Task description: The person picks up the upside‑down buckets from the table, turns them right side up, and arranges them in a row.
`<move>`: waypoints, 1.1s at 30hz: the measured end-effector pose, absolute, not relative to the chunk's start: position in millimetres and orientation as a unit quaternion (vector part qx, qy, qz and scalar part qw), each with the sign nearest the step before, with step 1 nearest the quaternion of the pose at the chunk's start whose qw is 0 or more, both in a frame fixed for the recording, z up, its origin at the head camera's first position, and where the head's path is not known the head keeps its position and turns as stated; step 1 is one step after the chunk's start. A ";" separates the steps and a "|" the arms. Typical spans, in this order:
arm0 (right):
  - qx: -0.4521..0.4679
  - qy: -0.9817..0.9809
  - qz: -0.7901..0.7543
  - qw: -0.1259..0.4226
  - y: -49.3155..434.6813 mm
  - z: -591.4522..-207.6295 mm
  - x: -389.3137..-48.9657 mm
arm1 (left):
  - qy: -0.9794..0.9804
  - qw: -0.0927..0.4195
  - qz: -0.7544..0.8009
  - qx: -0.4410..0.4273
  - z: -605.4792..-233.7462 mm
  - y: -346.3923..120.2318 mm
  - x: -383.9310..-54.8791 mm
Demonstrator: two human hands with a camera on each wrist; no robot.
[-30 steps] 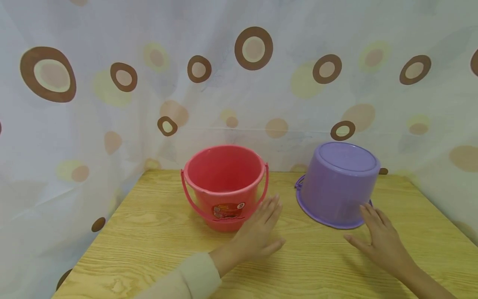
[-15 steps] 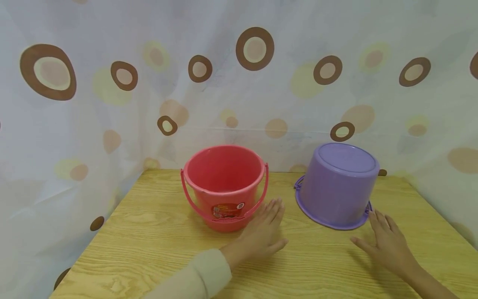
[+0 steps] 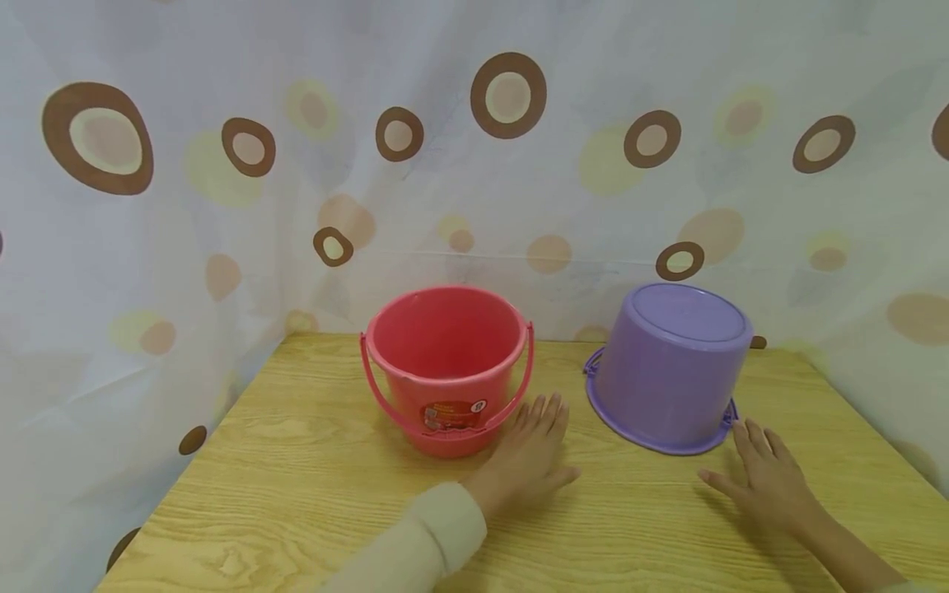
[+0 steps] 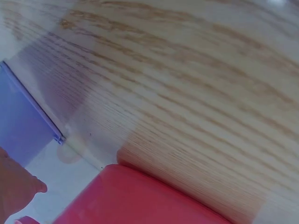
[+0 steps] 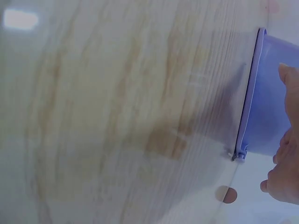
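A red bucket stands upright on the table, its handle hanging down across the front over a label. To its right a purple bucket sits upside down, base up, its rim on the wood. My left hand, fingers straight and thumb out, is beside the red bucket's lower right side and overlaps it slightly in the head view. My right hand has its fingers extended, tips near the purple bucket's right handle joint. Neither hand holds anything. Parts of the fingers also show in the wrist views, with the purple rim nearby.
Both buckets stand on a wood-grain table. A white curtain with brown and yellow circles hangs behind the table and along its sides. A gap of bare wood separates the two buckets.
My left hand has drifted slightly right along the red bucket. My right hand has moved a little right, away from the purple bucket's front. Both buckets stay in place.
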State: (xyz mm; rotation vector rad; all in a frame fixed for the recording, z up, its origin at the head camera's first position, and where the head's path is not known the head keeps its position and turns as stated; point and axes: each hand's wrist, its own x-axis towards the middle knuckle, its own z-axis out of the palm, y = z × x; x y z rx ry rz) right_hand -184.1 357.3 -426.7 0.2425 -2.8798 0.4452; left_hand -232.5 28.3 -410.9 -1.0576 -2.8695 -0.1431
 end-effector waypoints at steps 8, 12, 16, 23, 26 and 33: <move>0.116 -0.977 0.145 0.105 369.0 -440.8 -191.4 | -0.938 0.052 -0.026 -0.343 -418.8 37.2 -241.7; 0.120 -0.977 0.151 0.085 372.9 -444.8 -192.9 | -0.941 0.045 -0.011 -0.336 -421.2 43.2 -244.3; 0.120 -0.978 0.158 0.069 375.0 -446.5 -194.2 | -0.946 0.030 -0.014 -0.324 -422.1 49.9 -245.9; 0.127 -0.975 0.173 0.055 372.8 -446.2 -200.5 | -0.956 0.004 -0.025 -0.291 -422.9 63.0 -248.5; 0.127 -0.976 0.170 0.049 369.9 -445.1 -203.1 | -0.959 -0.008 -0.032 -0.281 -423.7 69.5 -249.8; 0.113 -0.981 0.151 0.031 366.0 -447.8 -206.8 | -0.958 -0.004 -0.001 -0.287 -425.4 83.3 -247.0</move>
